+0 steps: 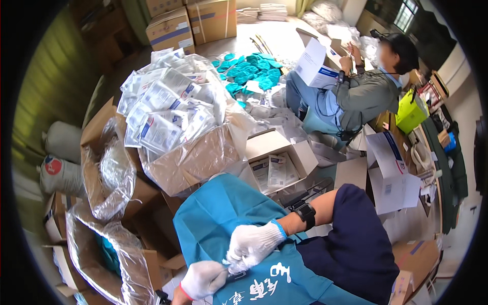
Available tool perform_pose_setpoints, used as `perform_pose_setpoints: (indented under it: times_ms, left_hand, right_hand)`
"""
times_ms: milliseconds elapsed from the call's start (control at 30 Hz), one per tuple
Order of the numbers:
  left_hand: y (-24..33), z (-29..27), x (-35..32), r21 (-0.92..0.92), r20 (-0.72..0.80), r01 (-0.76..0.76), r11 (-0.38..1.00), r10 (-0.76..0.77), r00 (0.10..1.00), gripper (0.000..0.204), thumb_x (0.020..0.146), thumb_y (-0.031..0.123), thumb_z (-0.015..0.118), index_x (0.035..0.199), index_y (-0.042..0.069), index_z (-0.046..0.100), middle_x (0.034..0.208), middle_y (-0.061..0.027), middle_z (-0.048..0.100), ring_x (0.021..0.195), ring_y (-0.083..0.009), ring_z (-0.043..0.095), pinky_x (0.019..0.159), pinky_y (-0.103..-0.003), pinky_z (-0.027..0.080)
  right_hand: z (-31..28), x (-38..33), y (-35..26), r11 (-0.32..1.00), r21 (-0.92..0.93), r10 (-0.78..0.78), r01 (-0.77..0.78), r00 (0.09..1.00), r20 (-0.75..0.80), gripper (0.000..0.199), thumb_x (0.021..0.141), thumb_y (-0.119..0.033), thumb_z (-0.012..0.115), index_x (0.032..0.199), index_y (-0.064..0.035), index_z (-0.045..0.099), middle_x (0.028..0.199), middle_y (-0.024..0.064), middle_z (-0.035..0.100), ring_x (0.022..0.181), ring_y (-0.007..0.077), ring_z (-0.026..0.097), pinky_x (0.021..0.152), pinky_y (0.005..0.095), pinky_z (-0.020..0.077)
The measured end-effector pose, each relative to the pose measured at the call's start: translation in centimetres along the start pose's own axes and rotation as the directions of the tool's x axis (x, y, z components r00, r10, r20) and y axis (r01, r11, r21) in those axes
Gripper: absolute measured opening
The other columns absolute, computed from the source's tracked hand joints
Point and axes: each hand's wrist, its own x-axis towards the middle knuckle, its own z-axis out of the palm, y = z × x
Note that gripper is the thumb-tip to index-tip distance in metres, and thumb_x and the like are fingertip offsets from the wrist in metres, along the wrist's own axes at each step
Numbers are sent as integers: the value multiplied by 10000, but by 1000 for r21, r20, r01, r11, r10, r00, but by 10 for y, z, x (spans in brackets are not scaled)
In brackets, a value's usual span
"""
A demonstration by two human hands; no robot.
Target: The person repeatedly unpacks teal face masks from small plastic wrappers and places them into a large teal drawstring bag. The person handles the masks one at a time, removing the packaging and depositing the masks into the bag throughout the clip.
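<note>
Both of my hands wear white knitted gloves and meet low over the teal apron [211,216] on my lap. My left hand [203,280], with a red cuff edge, is closed, its fingertips against the fingers of the other hand. My right hand [255,246], with a blue cuff edge, is curled downward and closed. Whatever is pinched between them is too small and hidden to name. Just below the fingers a small dark buckle-like piece [237,276] lies on the apron.
Ahead stands an open carton [277,137] holding flat packets. A lined box [193,157] heaped with white packets [168,101] rises at left. Teal pieces [254,71] lie beyond. A seated person [366,96] handles a white box [315,63] at right.
</note>
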Motion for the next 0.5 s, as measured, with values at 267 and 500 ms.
perform_pose_setpoints:
  times_ms: [267,500]
  left_hand:
    - [31,-20,-26,23,15,115,993,-115,993,100,897,110,623,821,48,641,715,-159,577,654,-376,590,594,-443,475]
    - [-8,-62,-72,-659,-316,247,711,-559,766,187,922,110,585,745,83,529,644,-72,468,561,-245,490,520,-355,408]
  right_hand:
    - [-27,-15,-36,998,60,17,-20,998,60,347,907,-290,697,655,-64,619,617,166,556,570,390,530,502,419,402]
    - [-66,-45,-28,993,119,44,-24,985,-166,330,935,-177,630,647,-42,542,600,115,530,528,204,550,485,351,401]
